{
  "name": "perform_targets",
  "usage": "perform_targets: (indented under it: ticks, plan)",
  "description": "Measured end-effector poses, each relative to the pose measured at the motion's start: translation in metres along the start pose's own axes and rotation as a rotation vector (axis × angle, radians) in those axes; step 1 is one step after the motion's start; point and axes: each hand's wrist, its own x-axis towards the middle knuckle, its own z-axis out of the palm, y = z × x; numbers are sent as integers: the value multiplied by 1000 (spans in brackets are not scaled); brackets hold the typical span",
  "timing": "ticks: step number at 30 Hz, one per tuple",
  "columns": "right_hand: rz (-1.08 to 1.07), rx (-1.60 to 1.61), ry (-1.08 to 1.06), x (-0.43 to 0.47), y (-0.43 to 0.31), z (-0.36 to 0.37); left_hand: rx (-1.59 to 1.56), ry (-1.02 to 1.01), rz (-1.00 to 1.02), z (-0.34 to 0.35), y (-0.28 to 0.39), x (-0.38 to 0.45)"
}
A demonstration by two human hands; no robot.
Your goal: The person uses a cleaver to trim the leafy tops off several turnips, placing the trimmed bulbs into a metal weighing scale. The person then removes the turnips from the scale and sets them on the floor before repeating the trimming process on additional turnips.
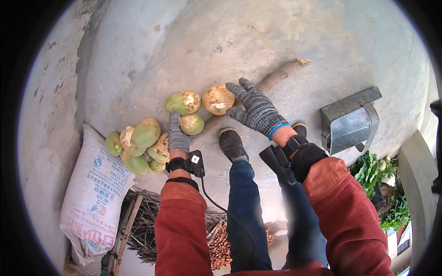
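Observation:
My left hand, in a grey knitted glove, reaches down among green-and-tan radishes, beside a green radish and a smaller round one. Whether it grips anything is unclear, as several of its fingers are hidden. My right hand, gloved in dark striped knit, has its fingers spread at the right side of a rounder tan radish; it holds nothing that I can see. More radishes lie piled to the left of my left hand.
A tree branch lies on the concrete floor behind my right hand. At the right is a metal dustpan-like container, with leafy greens below it. A printed woven sack leans at the left, near bundled twigs. My shoes are close by.

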Motion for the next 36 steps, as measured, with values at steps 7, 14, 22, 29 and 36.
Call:
perform_targets:
  ticks: [7,14,22,29,36]
  plan:
    - [57,147,4,27,-10,48,-24,-118,-119,8,21,19]
    - [118,271,130,45,6,55,98,24,-109,55,23,-3]
    - [75,75,339,50,45,-34,398,-134,0,131,1,-28]
    - [128,-90,254,39,61,-90,756,-117,98,168,-8,-31]
    - [181,321,301,9,94,-93,841,-167,367,134,-11,-26]
